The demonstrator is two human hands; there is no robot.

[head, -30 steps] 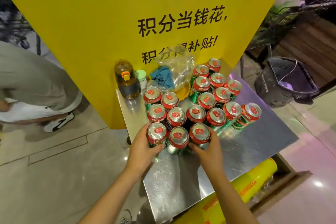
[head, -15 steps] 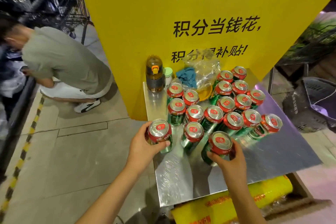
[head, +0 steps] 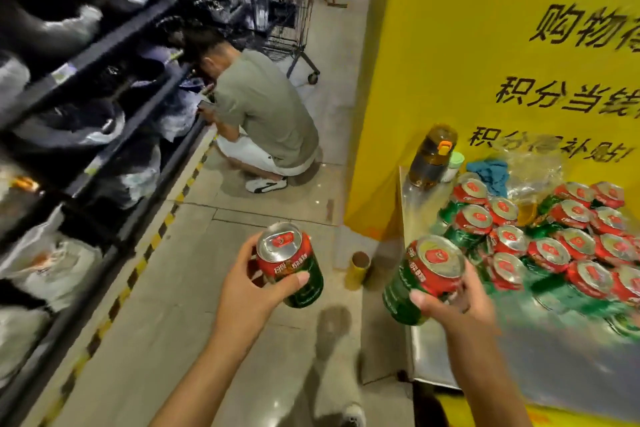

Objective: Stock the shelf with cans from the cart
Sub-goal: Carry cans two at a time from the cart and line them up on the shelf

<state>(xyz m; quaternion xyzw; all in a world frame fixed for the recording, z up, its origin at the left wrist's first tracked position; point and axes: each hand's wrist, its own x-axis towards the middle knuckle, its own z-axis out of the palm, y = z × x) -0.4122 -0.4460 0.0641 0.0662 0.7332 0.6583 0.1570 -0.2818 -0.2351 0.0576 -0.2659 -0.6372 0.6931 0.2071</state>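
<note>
Both hands were lifted over the grey tiled floor, each curled round a can: the left hand held a red-and-green drink can with a silver top, the right hand a second red-and-green can tilted left, just off the edge of the shiny metal cart top. More cans stood clustered there. Open aisle lay ahead — bounded left by dark shelving along a yellow-black floor stripe, where a crouching person in a grey shirt faced the shelf.
</note>
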